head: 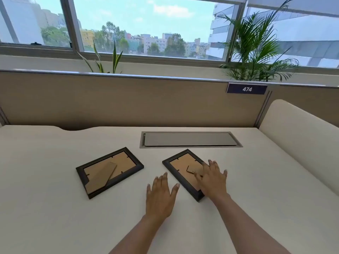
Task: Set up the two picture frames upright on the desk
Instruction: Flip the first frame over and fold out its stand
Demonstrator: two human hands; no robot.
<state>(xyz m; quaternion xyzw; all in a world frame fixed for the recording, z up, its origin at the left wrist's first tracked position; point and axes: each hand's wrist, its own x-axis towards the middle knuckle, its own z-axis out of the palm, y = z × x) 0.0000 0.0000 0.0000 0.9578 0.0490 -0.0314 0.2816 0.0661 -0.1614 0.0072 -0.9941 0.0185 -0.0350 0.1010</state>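
Two black picture frames lie face down on the white desk (55,208), brown cardboard backs up. The left frame (109,172) has its cardboard stand lying flat on its back. The right frame (180,168) lies just below the cable hatch. My right hand (213,177) rests flat on the right frame's near right part, fingers spread, covering most of its stand. My left hand (161,193) hovers with fingers apart over the desk between the two frames, close to the right frame's left edge, holding nothing.
A grey cable hatch (189,139) is set into the desk behind the frames. A beige partition (110,99) with a "474" label (247,88) closes the back; a cream side panel (300,136) rises at right. Plants stand behind the partition under the window.
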